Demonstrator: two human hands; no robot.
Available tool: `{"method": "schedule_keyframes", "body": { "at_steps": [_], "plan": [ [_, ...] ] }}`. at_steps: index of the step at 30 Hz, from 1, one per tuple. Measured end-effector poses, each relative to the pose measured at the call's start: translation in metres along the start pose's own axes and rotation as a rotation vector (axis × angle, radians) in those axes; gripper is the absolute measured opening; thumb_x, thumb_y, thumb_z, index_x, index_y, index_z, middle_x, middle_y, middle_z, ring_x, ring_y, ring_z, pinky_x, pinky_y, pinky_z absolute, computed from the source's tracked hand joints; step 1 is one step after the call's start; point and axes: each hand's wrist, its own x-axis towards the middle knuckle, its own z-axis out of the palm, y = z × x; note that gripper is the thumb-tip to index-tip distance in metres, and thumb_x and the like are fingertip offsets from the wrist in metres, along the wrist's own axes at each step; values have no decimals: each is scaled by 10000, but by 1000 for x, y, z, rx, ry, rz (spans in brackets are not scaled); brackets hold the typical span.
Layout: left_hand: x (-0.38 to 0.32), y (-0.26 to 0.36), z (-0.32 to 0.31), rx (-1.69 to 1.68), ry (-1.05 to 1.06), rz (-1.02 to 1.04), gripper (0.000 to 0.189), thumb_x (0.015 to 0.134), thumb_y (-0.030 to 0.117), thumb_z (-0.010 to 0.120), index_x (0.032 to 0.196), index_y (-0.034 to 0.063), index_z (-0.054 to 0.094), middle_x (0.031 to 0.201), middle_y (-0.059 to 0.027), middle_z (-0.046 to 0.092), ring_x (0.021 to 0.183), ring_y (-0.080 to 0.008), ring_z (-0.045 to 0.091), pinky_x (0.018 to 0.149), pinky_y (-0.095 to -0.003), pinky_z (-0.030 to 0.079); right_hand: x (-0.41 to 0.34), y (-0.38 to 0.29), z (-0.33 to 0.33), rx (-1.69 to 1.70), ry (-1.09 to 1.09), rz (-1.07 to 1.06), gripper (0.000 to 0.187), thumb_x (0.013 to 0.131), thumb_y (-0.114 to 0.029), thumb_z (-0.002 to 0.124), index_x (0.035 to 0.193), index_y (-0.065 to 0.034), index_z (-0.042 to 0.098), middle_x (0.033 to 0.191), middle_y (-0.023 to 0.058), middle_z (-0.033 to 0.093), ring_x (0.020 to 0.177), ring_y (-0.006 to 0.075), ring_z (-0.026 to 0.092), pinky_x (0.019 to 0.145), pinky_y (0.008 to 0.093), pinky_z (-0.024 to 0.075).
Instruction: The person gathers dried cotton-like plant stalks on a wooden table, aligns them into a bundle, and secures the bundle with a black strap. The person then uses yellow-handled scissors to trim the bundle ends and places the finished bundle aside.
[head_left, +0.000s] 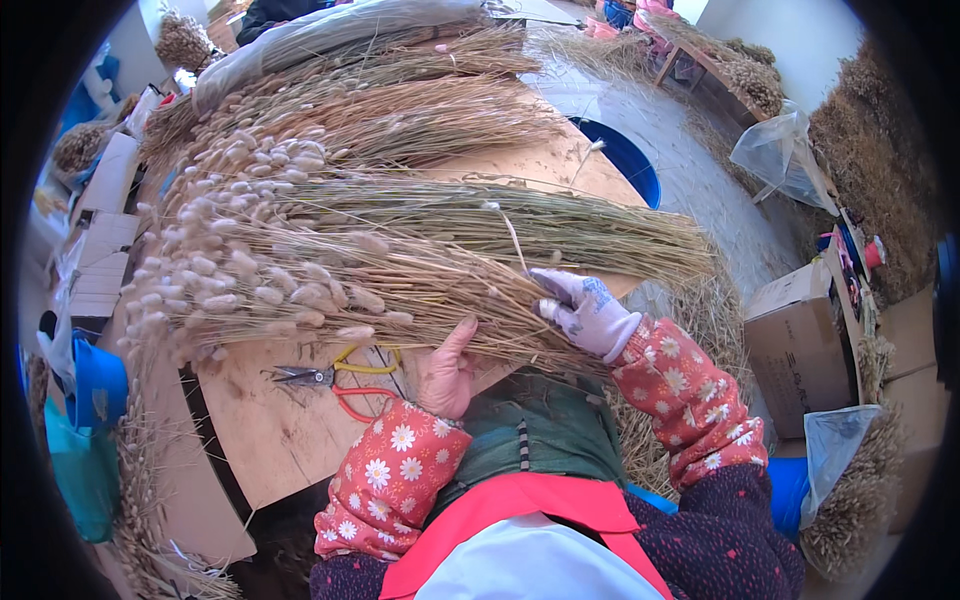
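Note:
A loose bunch of dried bunny-tail grass (442, 289) lies before me, its fluffy heads to the left and stems to the right. My left hand (450, 371), bare, holds its near edge with the thumb on top; the other fingers are partly hidden beneath the stems. My right hand (589, 307), in a white and grey glove, rests on the stem end. From its fingertips a pale single stalk (514, 236) rises, apparently pinched there. Scissors (330, 376) with one yellow and one red handle lie partly open left of my left hand.
Greener stems (525, 217) lie just beyond, with more bunches (420, 112) behind them on the wooden board (277, 427). A blue tub (626, 161) stands past the board's far right edge. To the right is a cardboard box (799, 349); loose straw (705, 330) covers the floor.

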Motion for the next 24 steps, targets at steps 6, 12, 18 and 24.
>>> {"method": "schedule_keyframes", "body": {
  "at_steps": [6,12,18,24],
  "plan": [
    [-8,-1,-1,-27,-26,-133,365,909,90,663,1250,25,551,1176,-106,649,1035,-243,661,880,-403,583,18,-8,-15,-391,212,-159,368,900,-177,598,1258,-102,563,1001,204,622,879,384,619,779,453,504],
    [-18,-17,-17,89,57,-10,339,857,43,709,1176,35,594,1079,-86,679,950,-206,677,811,-338,587,39,-16,-45,-402,434,-199,355,882,-82,586,1237,-82,597,983,175,630,857,341,629,765,392,506],
    [-21,-26,-32,96,29,-27,393,868,90,702,1226,31,552,1126,-99,661,1007,-221,662,858,-375,567,39,4,-49,-274,376,-189,364,890,-37,567,1254,-42,588,1024,154,641,910,274,649,814,339,504],
    [-22,-13,-32,-2,-15,-43,436,916,107,645,1310,35,473,1212,-122,603,1075,-256,629,888,-419,558,34,7,-45,-44,109,-39,597,845,-122,723,1380,-14,482,1285,178,562,1204,283,553,1016,335,426]
  ]
}}
